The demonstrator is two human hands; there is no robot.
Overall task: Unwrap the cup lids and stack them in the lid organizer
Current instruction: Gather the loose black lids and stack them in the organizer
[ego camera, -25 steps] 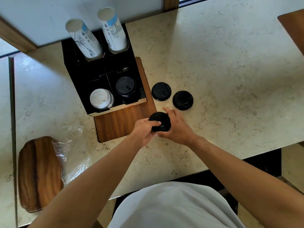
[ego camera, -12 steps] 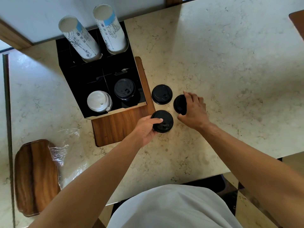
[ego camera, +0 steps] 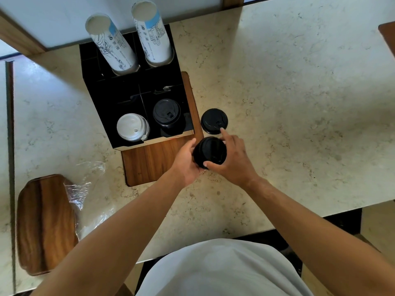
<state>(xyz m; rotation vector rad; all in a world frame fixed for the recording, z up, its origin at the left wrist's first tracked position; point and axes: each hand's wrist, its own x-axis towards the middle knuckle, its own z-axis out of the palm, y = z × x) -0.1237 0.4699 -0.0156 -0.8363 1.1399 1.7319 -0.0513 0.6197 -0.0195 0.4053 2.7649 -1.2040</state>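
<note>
Here both hands, left (ego camera: 185, 159) and right (ego camera: 232, 160), clasp round glossy black lids (ego camera: 210, 152) above the marble counter (ego camera: 288, 92).

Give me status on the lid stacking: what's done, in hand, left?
Done: wrap is off, the plastic wrap lies aside, and black lids and white lids sit in the organizer. In hand: left hand and right hand grip a black stack. Left: that stack and one loose lid on the counter.
</note>
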